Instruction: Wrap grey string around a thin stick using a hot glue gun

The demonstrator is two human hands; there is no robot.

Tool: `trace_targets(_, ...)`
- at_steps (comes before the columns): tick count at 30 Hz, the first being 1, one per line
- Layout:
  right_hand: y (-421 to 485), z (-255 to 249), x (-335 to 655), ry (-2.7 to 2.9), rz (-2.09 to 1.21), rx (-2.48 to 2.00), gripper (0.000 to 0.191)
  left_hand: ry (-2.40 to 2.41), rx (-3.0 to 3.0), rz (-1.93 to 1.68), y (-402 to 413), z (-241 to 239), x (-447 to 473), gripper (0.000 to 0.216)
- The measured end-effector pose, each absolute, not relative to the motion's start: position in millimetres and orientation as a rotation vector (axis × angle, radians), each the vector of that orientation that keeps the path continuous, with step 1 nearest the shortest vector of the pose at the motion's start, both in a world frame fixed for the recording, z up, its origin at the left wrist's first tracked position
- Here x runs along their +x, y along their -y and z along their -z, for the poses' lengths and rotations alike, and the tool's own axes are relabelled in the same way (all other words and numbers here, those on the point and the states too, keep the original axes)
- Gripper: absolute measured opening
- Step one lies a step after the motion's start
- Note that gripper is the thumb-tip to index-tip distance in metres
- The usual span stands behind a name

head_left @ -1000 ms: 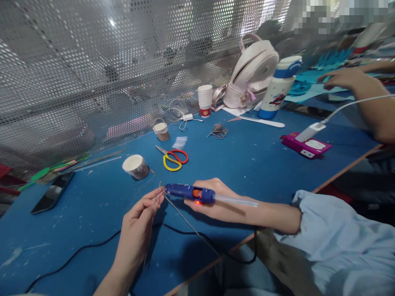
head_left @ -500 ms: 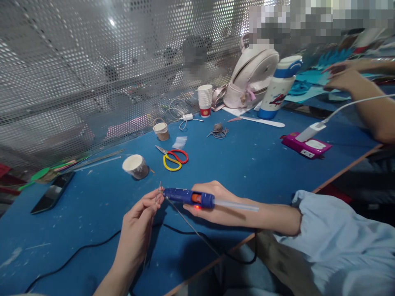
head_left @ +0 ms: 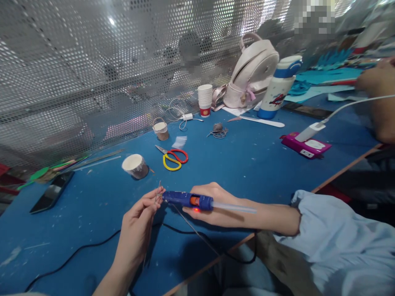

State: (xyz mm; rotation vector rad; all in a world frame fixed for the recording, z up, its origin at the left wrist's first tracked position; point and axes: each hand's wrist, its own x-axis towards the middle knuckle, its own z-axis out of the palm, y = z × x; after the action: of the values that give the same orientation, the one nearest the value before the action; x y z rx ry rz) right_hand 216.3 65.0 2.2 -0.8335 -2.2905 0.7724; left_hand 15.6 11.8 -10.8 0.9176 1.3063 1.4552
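My right hand [head_left: 212, 197] is closed round a blue hot glue gun [head_left: 182, 199], a clear glue stick [head_left: 234, 207] jutting from its back and a red light glowing beneath. Its nozzle points left and meets the fingertips of my left hand [head_left: 140, 220]. Those fingers pinch a thin grey cord [head_left: 159, 190], looped at the tips. One strand [head_left: 197, 232] runs down right toward the table edge. Whether the nozzle touches the cord I cannot tell. Beyond my hands sit a paper cup base [head_left: 135, 166] with a grey-brown wrapped side and scissors [head_left: 173, 158] with red and yellow handles.
A small basket [head_left: 161, 130], a grey yarn ball [head_left: 218, 130] and stacked paper cups [head_left: 205, 100] stand farther back. At right are a bottle [head_left: 277, 88], a pink power strip [head_left: 305, 146] and another person's arm [head_left: 378, 82]. A phone [head_left: 52, 193] lies left; a black cable [head_left: 83, 247] crosses the front.
The glue gun has shifted very slightly left and down at its back end. At the right, the other person's hand has pulled back to the right, near something red.
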Motion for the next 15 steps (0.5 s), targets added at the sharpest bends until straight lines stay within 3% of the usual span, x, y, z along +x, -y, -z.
trace_targets(15, -66.6, -9.4, 220.8, 2.21, -0.859, -0.903, 0.027, -1.285, 0.885, -1.496, -13.3, 9.0, 16.4, 0.014)
